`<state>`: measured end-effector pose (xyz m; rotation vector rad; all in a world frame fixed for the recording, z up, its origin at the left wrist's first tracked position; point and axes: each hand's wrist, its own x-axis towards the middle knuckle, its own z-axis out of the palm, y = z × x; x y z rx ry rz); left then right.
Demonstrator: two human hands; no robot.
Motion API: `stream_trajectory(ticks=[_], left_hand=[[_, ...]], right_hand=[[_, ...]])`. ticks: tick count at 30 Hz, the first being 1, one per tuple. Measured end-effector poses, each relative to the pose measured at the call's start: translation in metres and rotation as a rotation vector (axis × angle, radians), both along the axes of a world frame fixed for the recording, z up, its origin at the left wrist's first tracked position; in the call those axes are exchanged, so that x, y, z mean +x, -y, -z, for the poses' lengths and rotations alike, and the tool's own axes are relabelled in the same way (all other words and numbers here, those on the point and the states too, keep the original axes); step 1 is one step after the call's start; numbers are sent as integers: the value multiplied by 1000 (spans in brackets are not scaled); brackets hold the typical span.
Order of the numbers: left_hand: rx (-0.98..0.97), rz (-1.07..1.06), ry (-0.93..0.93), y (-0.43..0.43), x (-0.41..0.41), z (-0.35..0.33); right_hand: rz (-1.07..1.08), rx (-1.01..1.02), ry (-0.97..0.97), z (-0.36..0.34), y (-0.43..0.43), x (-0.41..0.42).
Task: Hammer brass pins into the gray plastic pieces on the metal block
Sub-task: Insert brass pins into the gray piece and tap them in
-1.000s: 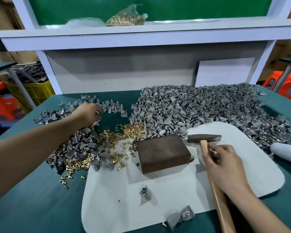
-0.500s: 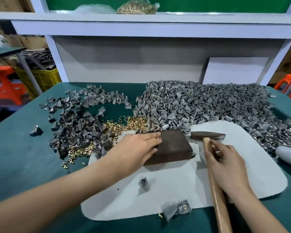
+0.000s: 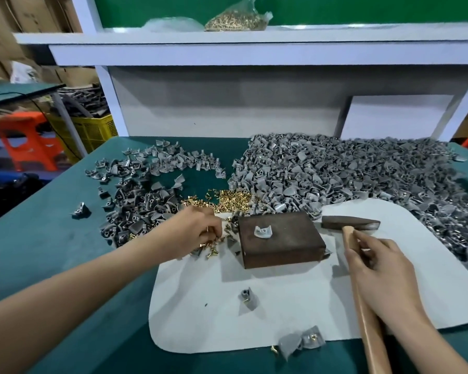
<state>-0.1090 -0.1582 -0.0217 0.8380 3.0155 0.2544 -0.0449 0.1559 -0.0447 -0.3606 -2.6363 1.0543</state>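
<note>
One gray plastic piece [image 3: 262,232] is seated on the metal block [image 3: 281,247], no pin yet seen in it. At the block's 9 o'clock, brass pins [image 3: 210,245] are pinched by the left hand's [image 3: 197,230] curled fingers. At 3 o'clock the hammer [image 3: 350,224] is rested on the surface, its handle wrapped by the right hand's [image 3: 381,268] fingers. Pinning and striking are judged still to be done.

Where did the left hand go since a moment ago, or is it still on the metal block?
Yes. The left hand left the metal block, moving left to the brass pins beside it.
</note>
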Motion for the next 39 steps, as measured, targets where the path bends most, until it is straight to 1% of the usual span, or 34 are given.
stream_trajectory(ticks=[2, 3, 5, 7, 8, 10, 11, 13, 14, 15, 17, 20, 22, 24, 28, 31, 33, 36, 38, 39], left_hand=[[-20, 40, 9, 1, -1, -5], [-22, 59, 30, 3, -1, -8], [-34, 97, 61, 4, -2, -10], [-3, 96, 61, 4, 2, -14], [71, 84, 52, 3, 5, -17], [332, 41, 47, -5, 15, -27], [496, 8, 99, -12, 23, -34], [827, 0, 304, -31, 38, -47], [952, 11, 391, -41, 45, -51], [1054, 16, 459, -50, 50, -53], [1210, -25, 562, -63, 58, -53], [1359, -153, 684, -71, 63, -50], [1417, -223, 756, -73, 65, -47], [1448, -267, 794, -77, 66, -44], [1431, -319, 752, -82, 67, -45], [1428, -328, 736, -87, 67, -45], [1468, -313, 776, -89, 67, -44], [1554, -298, 855, -92, 66, -43], [1587, -299, 864, -92, 65, -41], [1596, -303, 863, -92, 64, -40]], right_hand=[[11, -7, -37, -2, 1, 2], [22, 4, -90, -4, 3, 3], [42, 42, -260, -12, 6, 9], [11, 20, -434, -26, 14, 17], [-39, -14, -497, -32, 19, 22], [-183, -129, -538, -44, 35, 32], [-259, -191, -525, -49, 46, 35], [-383, -258, -474, -57, 66, 36], [-422, -281, -451, -58, 75, 34], [-441, -281, -451, -59, 81, 32], [-448, -210, -505, -61, 89, 28], [-459, -91, -554, -61, 89, 26], [-454, -27, -550, -60, 87, 23], [-438, -28, -533, -60, 85, 20], [-444, -32, -517, -61, 80, 15], [-486, -147, -509, -61, 75, 11], [-519, -195, -525, -62, 74, 10], [-543, -99, -577, -64, 72, 9], [-534, -27, -587, -64, 69, 8], [-537, -22, -579, -63, 68, 7]])
